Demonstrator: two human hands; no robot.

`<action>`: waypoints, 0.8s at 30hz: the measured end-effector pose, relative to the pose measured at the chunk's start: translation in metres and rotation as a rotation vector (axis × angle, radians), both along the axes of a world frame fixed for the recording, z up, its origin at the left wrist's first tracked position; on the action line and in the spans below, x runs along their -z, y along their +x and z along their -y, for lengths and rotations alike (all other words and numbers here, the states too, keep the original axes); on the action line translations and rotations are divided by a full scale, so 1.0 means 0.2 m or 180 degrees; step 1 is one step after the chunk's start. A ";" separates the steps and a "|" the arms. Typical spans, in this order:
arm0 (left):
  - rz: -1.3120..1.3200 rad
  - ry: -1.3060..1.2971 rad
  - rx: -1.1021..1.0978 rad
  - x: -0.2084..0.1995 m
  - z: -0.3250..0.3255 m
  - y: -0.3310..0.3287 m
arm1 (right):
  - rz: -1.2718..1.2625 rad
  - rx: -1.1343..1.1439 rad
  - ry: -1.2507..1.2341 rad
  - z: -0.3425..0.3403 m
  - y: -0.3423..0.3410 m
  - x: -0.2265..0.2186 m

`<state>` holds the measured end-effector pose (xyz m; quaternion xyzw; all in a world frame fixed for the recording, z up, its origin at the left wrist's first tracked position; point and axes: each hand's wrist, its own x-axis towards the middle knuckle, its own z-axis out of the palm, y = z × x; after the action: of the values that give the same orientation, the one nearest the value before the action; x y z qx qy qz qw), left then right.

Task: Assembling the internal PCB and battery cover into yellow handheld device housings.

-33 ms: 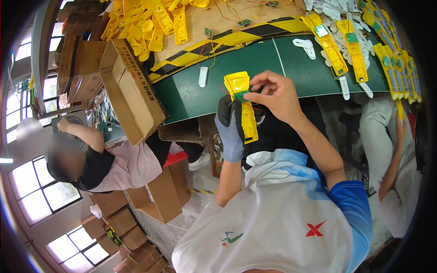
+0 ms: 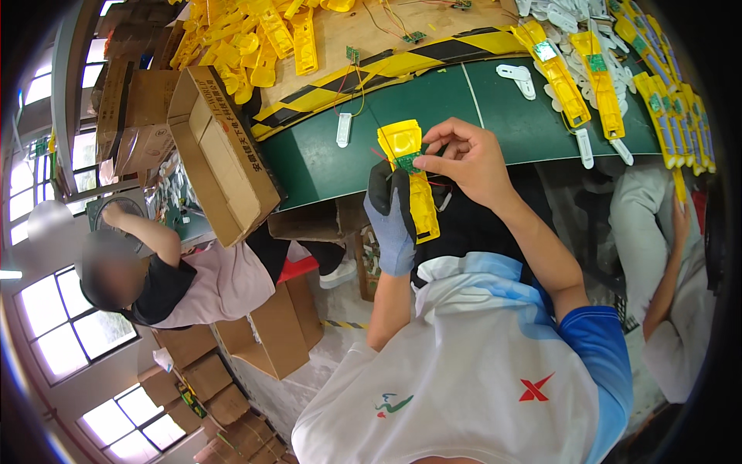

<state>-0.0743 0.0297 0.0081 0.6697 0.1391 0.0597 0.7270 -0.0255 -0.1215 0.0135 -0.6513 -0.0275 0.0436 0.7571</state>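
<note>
My left hand (image 2: 389,209), in a grey glove with black fingers, is closed around a long yellow plastic housing (image 2: 423,205) held tilted just off the table's front edge. A small green circuit board (image 2: 407,162) sits in the housing below its wide end. Bare, with fingers bent, my right hand (image 2: 468,158) has its thumb tip at the board's right edge. Thin red wires run from the board, and a small white piece (image 2: 444,202) hangs beside the housing. The undersides of my right fingertips are hidden.
Yellow housings (image 2: 267,39) lie heaped at the far left behind a black-and-yellow striped edge (image 2: 340,93). Wired boards and white parts (image 2: 516,80) lie on the green table (image 2: 309,170). Filled housings (image 2: 560,81) stand right. An open carton (image 2: 224,155) and co-workers flank me.
The yellow housing has shifted very slightly in my left hand's grip. At the left, a co-worker's hand has moved a little to the right. My right hand stays at the board.
</note>
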 end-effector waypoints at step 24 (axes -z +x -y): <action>-0.0129 0.0377 0.0121 -0.05 0.06 0.03 | 0.0205 -0.0919 -0.0395 0.08 0.04 -0.01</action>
<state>-0.0678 0.0179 0.0189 0.7152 0.1372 0.0405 0.6841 -0.0179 -0.1378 0.0156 -0.6872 -0.1423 0.1327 0.7000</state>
